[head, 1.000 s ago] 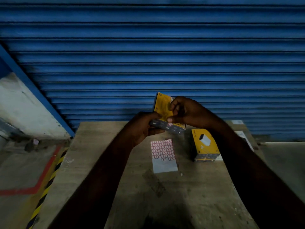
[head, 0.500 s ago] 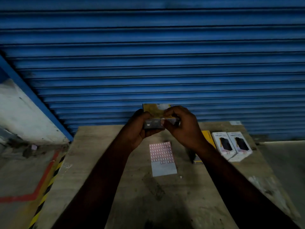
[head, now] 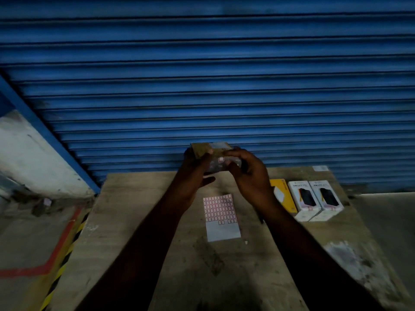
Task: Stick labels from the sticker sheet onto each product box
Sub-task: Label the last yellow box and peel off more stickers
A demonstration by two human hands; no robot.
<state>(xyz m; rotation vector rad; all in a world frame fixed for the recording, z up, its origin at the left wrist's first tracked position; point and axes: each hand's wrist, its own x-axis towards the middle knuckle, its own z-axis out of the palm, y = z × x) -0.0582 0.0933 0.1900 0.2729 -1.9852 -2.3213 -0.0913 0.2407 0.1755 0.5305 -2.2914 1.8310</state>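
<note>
Product box [head: 210, 149], yellow, is hanging in both your hands above the far edge of the table [head: 143, 221], in front of a blue roller shutter [head: 202, 86]. Its long axis is running left to right, and its darker long side is facing you.

Your left hand [head: 195, 167] is gripping the left end with its fingers curled round it. Your right hand [head: 249, 173] is gripping the right end, fingers curled over the top and thumb lying against the near side.

A small red-edged label [head: 221, 159] is showing on that near side, just left of your right thumb. That is making the right hand the nearer one for pressing it flat. Blur is hiding whether the thumb is touching it.

The sticker sheet [head: 221, 212] is lying flat on the table below the box and nearer to you, apart from both hands, its near rows bare.

At the far right, a yellow box [head: 283, 194], a white box [head: 304, 198] and a second white box [head: 326, 197] are sitting side by side.
</note>
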